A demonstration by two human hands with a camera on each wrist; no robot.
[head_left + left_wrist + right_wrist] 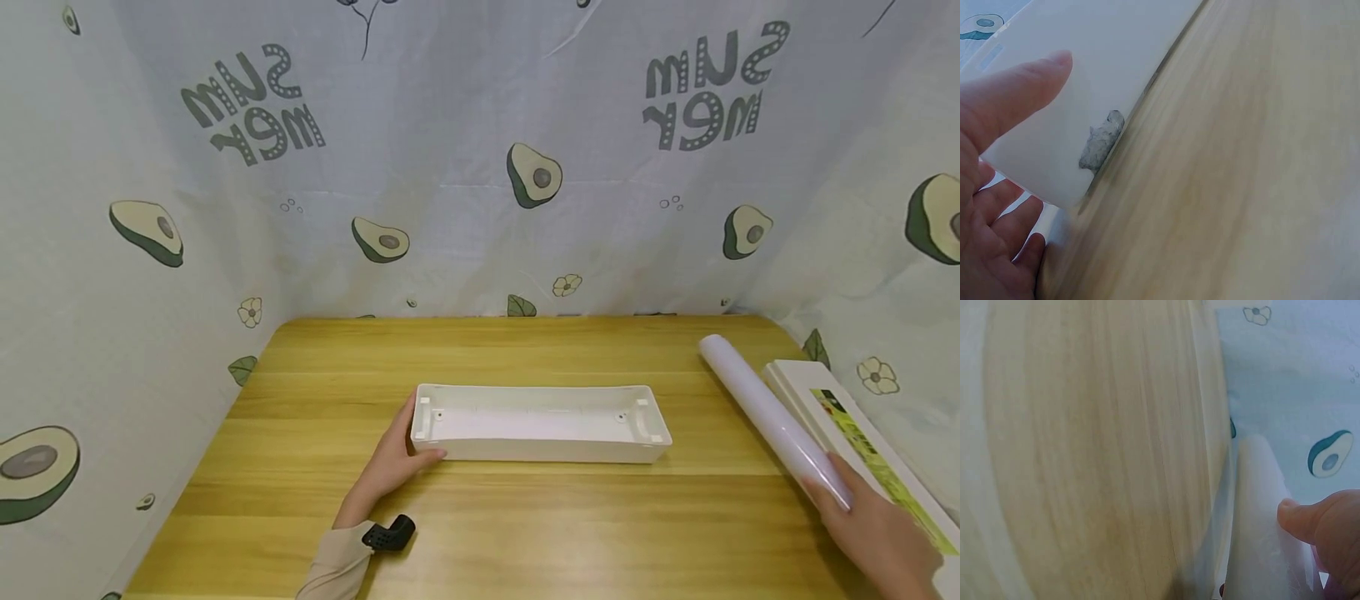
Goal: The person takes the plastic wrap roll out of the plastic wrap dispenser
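Left hand (393, 461) fingers loose against the long white plastic tray's (540, 423) 9 o'clock end on wooden desk (525, 525), right hand (877, 525) gripping white film roll (772, 417) at 3 o'clock

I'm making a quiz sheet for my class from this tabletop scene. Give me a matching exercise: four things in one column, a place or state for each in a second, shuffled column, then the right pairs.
Things:
1. white tray
2. white roll
3. flat box
4. black strap piece

Places or states:
A. at the table's right edge, beyond the roll
B. at the cuff of the left sleeve
C. middle of the table, its end touched by the left hand
D. lying slantwise, its near end held by the right hand

Pairs: 1-C, 2-D, 3-A, 4-B
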